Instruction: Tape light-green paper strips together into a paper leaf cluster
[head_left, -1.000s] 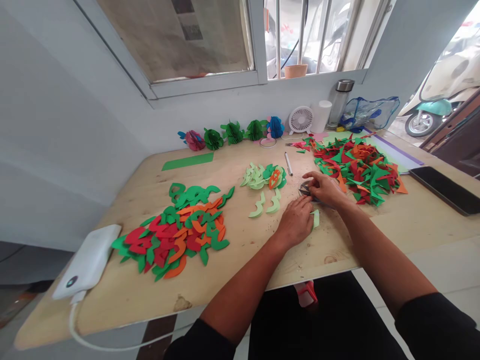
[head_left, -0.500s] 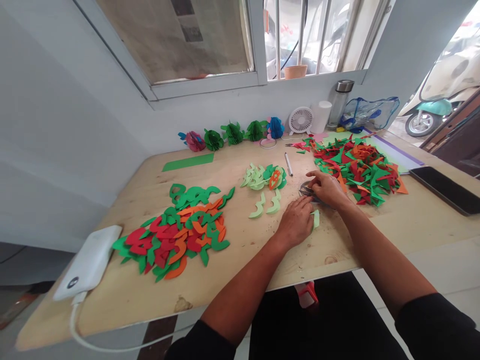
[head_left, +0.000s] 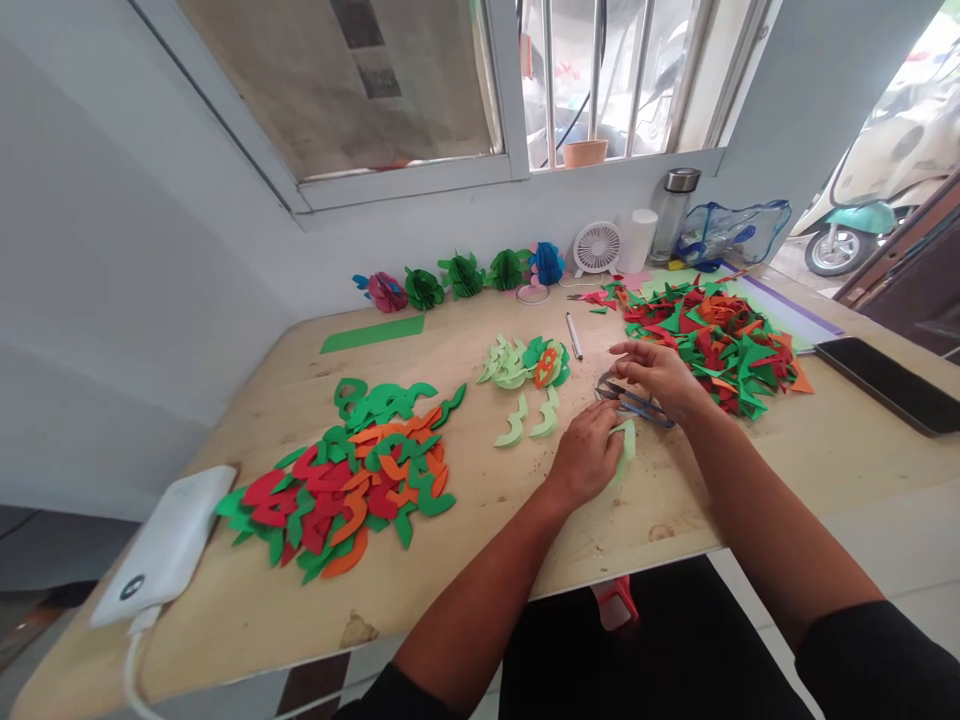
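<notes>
My left hand point(head_left: 586, 448) is closed on a pale green paper piece point(head_left: 627, 442), which sticks out past the fingers on the right. Just under my right hand point(head_left: 658, 378) lies a pair of scissors point(head_left: 646, 408) with dark blades and grey-blue handles. The right fingers are stretched out and apart above them, and no grip on the scissors shows. Left of my hands are two loose pale green paper cutouts point(head_left: 513, 424). Behind those sits a small pile of pale green cutouts point(head_left: 506, 362) with an orange-and-green one point(head_left: 547, 366) beside it.
A heap of red, orange and green scraps point(head_left: 739, 340) lies at right, near a black phone point(head_left: 889, 385). Coloured cutouts point(head_left: 352, 475) spread at left by a white power bank point(head_left: 165, 545). Behind are a pen point(head_left: 574, 336), paper figures point(head_left: 461, 275) and a small fan point(head_left: 598, 248).
My right hand has lifted off the scissors and its fingers have opened, so more of the handles shows. My left hand has shifted slightly left and down with the pale green paper.
</notes>
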